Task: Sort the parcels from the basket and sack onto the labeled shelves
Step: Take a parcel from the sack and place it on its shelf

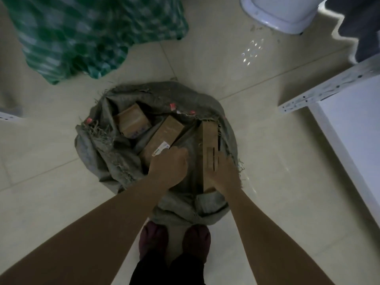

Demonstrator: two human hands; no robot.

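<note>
Two hands (pixel 168 165) on sacked parcels (pixel 162 138)

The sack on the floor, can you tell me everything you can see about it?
The sack is grey-green woven cloth, coarse like burlap, with frayed edges and small red bits near its rim. It sits slumped on the tiled floor, mouth wide open, just in front of the person's shoes. Three brown boxes lie inside. The left hand and right hand reach into it, each touching a box.
</note>
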